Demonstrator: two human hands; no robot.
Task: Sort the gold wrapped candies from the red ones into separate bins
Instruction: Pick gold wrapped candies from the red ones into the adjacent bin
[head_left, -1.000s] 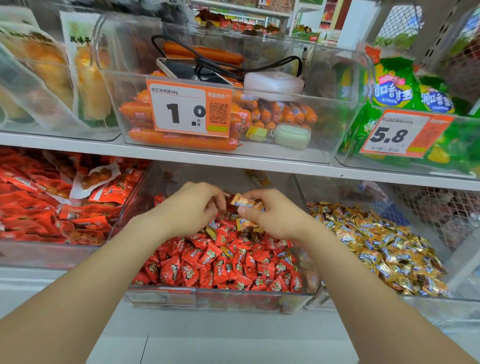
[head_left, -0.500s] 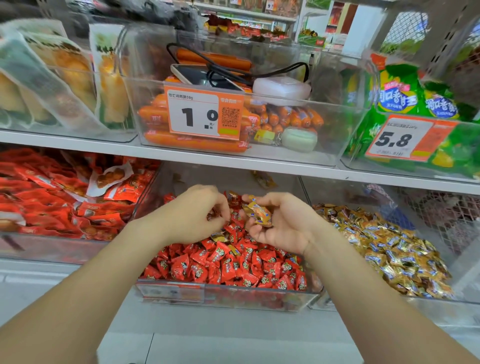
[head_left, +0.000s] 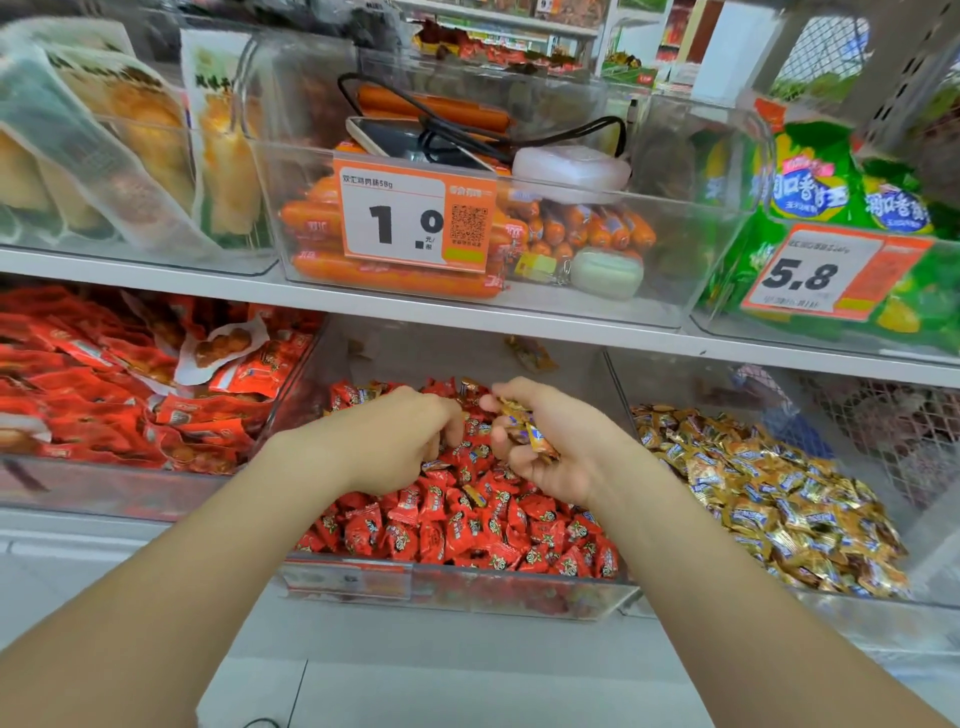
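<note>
Gold candies (head_left: 525, 432) lie in the right hand (head_left: 550, 447), which is palm up with its grip curled round a few of them, above the middle bin (head_left: 457, 590). Red candies (head_left: 467, 530) fill that bin, a few gold strays among them. Left hand (head_left: 395, 441) knuckles up, fingertips down in the red heap; cannot tell what its grip holds. Right bin (head_left: 779, 605), just beside, holds the gold heap (head_left: 769, 499).

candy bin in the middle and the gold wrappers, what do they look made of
Candy bin: clear rigid plastic, probably acrylic; the red candies show through its glossy front wall. Gold wrappers: shiny metallised film, possibly foil; they crinkle and throw bright highlights.
</note>
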